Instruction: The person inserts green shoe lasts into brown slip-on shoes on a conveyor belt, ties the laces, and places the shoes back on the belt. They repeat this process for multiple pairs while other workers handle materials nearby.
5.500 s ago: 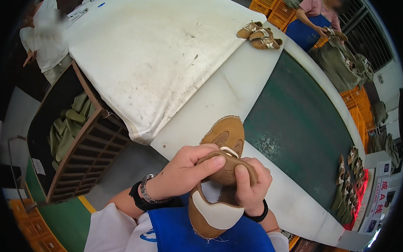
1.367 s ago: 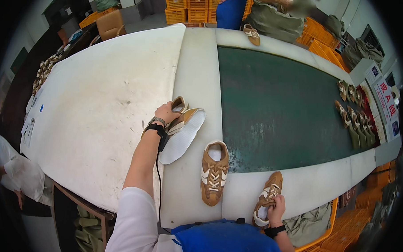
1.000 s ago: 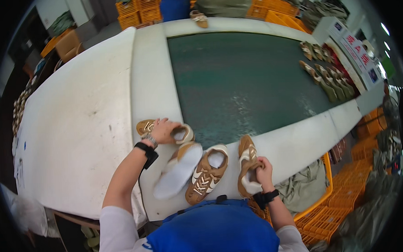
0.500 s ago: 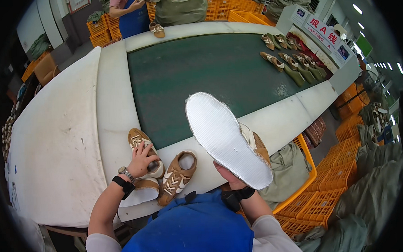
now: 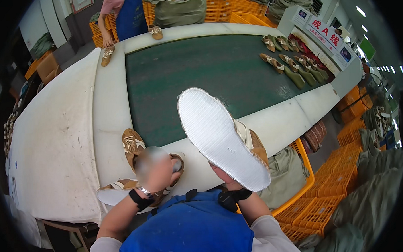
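Note:
My right hand (image 5: pixel 227 176) holds a brown-and-white shoe upper (image 5: pixel 219 134) up off the table, its flat white ribbed bottom turned toward me and a stitched edge round it. My left hand (image 5: pixel 156 170) is blurred and reaches over another brown shoe upper (image 5: pixel 180 158), fingertips at its collar opening; how its fingers close is hidden. Just beyond that hand, a laced brown-and-white upper (image 5: pixel 131 144) rests on the white ledge. Left of my wrist, one more upper (image 5: pixel 122 184) lies on its side, part of its white bottom showing.
A green conveyor belt (image 5: pixel 186 68) runs inside the white ledge (image 5: pixel 109 98). Several uppers and green shoe lasts (image 5: pixel 293 76) lie at its far right. Beside me stands an orange crate (image 5: pixel 307 166) with grey-green cloth. Across the table, a co-worker's hand (image 5: pixel 108 39) touches a shoe (image 5: pixel 107 57).
My left hand has moved right and nearer, from the far upper to the one beside it. The side-lying upper has shifted left. A co-worker has brought a shoe to the far left ledge.

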Demonstrator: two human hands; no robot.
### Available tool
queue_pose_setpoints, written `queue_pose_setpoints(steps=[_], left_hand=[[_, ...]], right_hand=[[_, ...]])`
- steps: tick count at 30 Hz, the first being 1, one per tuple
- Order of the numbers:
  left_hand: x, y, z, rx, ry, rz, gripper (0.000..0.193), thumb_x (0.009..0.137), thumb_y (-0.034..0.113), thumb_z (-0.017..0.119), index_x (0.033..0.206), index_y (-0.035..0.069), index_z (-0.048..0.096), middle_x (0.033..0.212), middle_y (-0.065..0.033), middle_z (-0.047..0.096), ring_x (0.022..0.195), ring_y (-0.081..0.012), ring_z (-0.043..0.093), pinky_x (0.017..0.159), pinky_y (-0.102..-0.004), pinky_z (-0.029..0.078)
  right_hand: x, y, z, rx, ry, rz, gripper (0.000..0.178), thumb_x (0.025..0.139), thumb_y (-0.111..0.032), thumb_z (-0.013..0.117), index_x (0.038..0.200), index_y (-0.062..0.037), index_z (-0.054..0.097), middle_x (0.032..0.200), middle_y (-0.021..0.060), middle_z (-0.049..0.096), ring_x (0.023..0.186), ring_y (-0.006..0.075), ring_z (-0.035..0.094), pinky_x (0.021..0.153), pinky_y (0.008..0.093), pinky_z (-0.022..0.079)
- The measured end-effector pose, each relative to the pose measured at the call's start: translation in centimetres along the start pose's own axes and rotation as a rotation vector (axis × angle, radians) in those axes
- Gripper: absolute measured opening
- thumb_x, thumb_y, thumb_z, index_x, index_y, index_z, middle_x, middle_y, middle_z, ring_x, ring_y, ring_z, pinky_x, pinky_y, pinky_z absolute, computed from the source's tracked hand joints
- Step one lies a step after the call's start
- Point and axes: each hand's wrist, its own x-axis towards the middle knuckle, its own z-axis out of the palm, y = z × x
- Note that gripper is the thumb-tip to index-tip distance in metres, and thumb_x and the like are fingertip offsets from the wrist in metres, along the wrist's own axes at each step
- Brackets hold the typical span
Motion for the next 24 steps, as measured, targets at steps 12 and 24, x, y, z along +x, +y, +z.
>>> queue_pose_setpoints(steps=[12,24], left_hand=[[5.9,-1.4,3.3,0.295,0.175,-0.397,0.046,0.072,0.032,0.073,0.098,0.003,0.049,0.09,-0.0167,0.061,0.083,-0.0352,0.061,0.068,-0.0429,0.052],[7.4,-7.8,1.6,0.192,-0.235,-0.79,0.036,0.075,0.026,0.066,0.099,0.0,0.06,0.103,-0.0224,0.064,0.096,-0.0355,0.063,0.083,-0.043,0.051]], right_hand=[[1.1,-1.5,1.2,-0.054,0.07,-0.029,0.038,0.09,-0.03,0.054,0.119,-0.0059,0.056,0.118,0.0106,0.061,0.107,0.0255,0.058,0.09,0.0386,0.049],[-0.4,-1.4,5.9,-0.068,0.043,-0.096,0.035,0.088,-0.031,0.056,0.115,-0.0091,0.06,0.115,0.0092,0.063,0.102,0.0258,0.061,0.084,0.0391,0.052]])
